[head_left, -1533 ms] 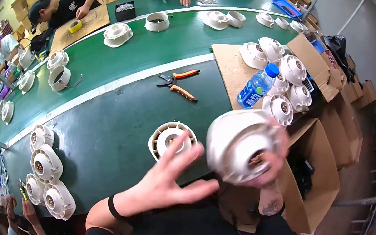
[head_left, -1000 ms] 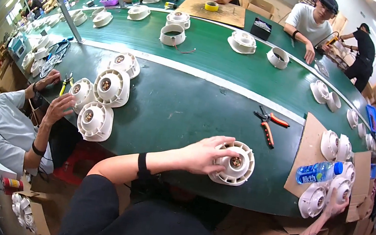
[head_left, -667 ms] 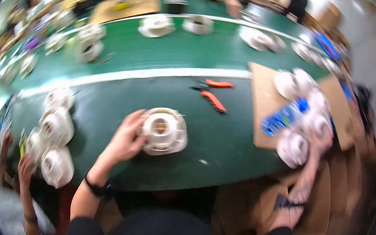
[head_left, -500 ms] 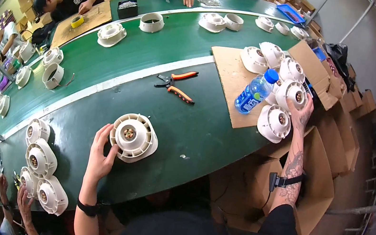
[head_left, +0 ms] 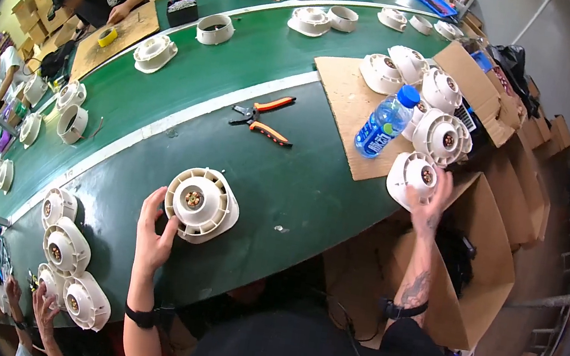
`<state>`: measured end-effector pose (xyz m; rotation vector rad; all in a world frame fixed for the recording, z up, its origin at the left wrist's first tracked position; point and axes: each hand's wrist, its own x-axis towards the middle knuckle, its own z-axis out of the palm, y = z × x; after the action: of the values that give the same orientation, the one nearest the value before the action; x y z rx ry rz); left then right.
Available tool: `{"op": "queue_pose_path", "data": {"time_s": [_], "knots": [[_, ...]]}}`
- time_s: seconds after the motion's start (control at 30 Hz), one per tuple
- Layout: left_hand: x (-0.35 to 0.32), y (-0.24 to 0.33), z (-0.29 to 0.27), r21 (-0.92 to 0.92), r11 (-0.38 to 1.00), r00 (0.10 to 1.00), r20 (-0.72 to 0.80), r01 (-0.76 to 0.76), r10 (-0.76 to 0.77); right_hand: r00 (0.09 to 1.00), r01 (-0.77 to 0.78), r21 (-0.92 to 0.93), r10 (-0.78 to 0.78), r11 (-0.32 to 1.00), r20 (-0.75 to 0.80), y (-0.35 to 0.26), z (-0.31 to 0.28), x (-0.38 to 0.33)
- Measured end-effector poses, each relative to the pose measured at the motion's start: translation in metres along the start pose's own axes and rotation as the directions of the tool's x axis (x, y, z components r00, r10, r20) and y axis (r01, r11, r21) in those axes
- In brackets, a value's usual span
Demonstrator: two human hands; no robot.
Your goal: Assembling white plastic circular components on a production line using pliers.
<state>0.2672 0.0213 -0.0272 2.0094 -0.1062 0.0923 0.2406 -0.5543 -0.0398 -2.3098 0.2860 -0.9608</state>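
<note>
A white round plastic housing (head_left: 203, 199), with a ribbed ring and small coppery parts in its centre, sits on the green table in front of me. My left hand (head_left: 157, 233) grips its left edge, thumb and fingers apart around the rim. Over to the right, my right hand (head_left: 430, 204) closes round the near side of another white housing (head_left: 408, 172), at the cardboard's corner. Several more such housings (head_left: 444, 136) crowd together behind it. A blue-capped drink bottle (head_left: 383, 125) stands beside them. Orange-handled pliers (head_left: 264, 115) lie with their handles spread.
A cardboard sheet (head_left: 340, 95) lies under the bottle. Below the table's right edge is an open carton (head_left: 483, 271). Several housings (head_left: 67, 247) stand at the left, near another person's hands (head_left: 44, 308). White rings and housings (head_left: 215, 28) line the far strip; co-workers sit beyond.
My right hand has come off the upper housing and moved nearer to me, onto the lowest one in the group. My left hand stays at its housing, which looks slightly tilted.
</note>
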Motion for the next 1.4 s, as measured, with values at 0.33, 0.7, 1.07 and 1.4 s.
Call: {"op": "queue_pose_path", "data": {"time_s": [0.33, 0.7, 1.07, 1.4], "knots": [[0.001, -0.001, 0.001, -0.055, 0.997, 0.998, 0.015, 0.055, -0.054, 0.996, -0.047, -0.076, 0.053, 0.996, 0.074, -0.046, 0.026, -0.008], [-0.007, 0.013, -0.015, -0.068, 0.993, 0.992, -0.080, 0.093, -0.099, 0.948, 0.224, 0.012, -0.215, 0.975, -0.233, -0.054, 0.036, -0.030], [0.108, 0.153, -0.061, 0.159, 0.920, 0.930, 0.156, -0.357, 0.334, 0.764, 0.349, 0.098, -0.344, 0.932, 0.546, -0.180, 0.144, 0.005], [0.320, -0.058, -0.181, 0.733, 0.525, 0.900, -0.319, 0.432, -0.296, 0.611, 0.492, -0.059, -0.297, 0.868, 0.734, -0.197, 0.255, 0.024]]}}
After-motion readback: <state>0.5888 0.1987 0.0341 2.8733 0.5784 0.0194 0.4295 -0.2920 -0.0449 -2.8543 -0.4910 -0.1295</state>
